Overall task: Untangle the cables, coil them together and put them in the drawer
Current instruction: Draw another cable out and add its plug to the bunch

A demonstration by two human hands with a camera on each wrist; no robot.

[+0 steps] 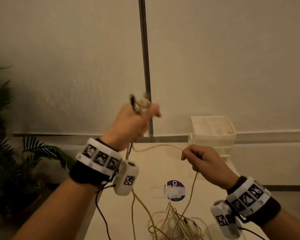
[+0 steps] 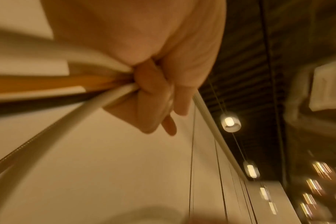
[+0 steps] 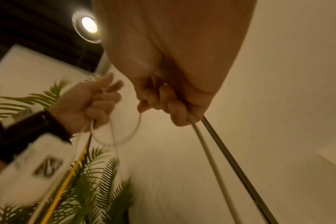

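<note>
The cables [image 1: 176, 220] are lying in a loose tangle on the table [image 1: 145, 172] near its close edge, with several strands rising to your hands. Your left hand [image 1: 130, 125] is gripping a bundle of cable ends in a raised fist. Your right hand [image 1: 200, 159] is pinching one pale cable [image 1: 156, 146] that is sagging between both hands. The white drawer unit [image 1: 213, 130] is standing at the table's far right, beside the wall.
</note>
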